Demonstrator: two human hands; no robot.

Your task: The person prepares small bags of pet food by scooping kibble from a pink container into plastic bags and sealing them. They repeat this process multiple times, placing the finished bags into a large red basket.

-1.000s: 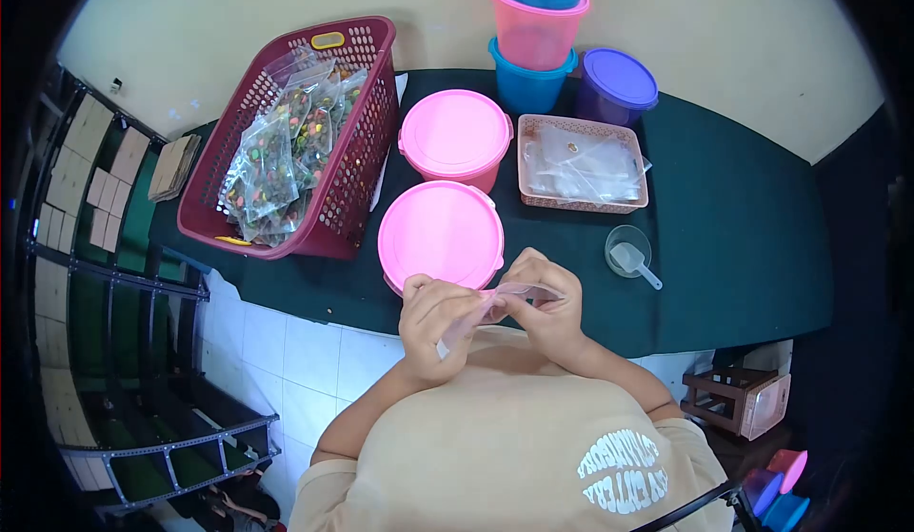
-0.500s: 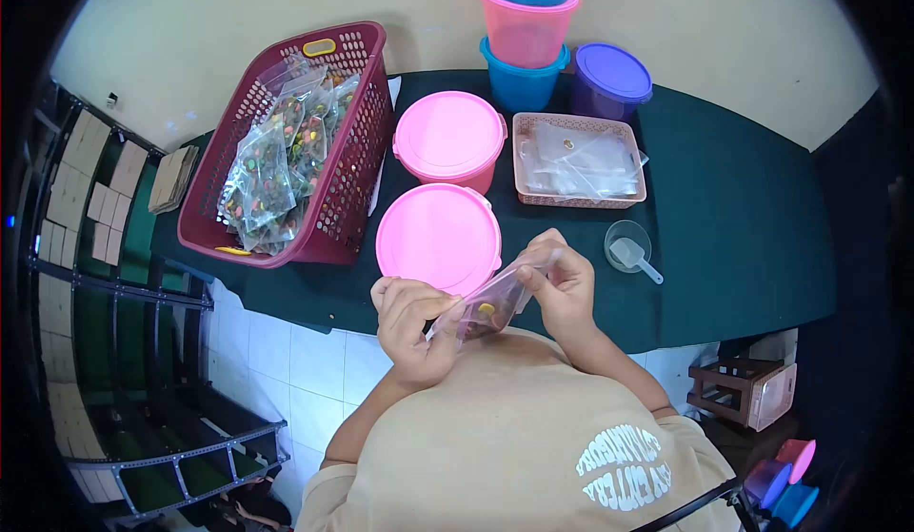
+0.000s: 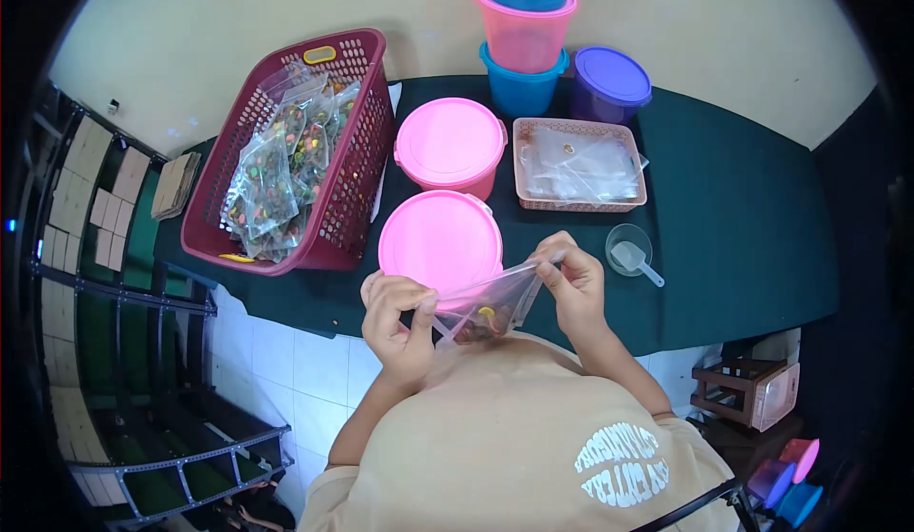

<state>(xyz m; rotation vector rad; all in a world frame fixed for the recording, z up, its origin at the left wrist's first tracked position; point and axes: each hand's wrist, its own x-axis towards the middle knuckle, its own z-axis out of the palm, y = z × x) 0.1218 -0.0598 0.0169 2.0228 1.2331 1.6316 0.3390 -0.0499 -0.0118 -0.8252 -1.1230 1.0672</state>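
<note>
A clear plastic bag (image 3: 487,317) with small colourful pieces at its bottom hangs stretched between both hands, close to the shirt. My left hand (image 3: 398,327) pinches one upper corner of the bag, just below the nearer pink-lidded tub (image 3: 440,244). The opposite corner is gripped between thumb and fingers of my right hand (image 3: 573,282). The bag's top edge runs taut from hand to hand and overlaps the front rim of the tub's lid.
A maroon basket (image 3: 328,203) of filled bags stands left. Behind are another pink-lidded tub (image 3: 450,141), stacked tubs (image 3: 526,41), a purple-lidded tub (image 3: 612,77) and a pink tray (image 3: 581,204) of flat bags. A cup with a scoop (image 3: 630,251) sits right.
My hands have moved apart, the left one leftward and the right one slightly rightward. The bag's top edge is now pulled wide and straighter between them.
</note>
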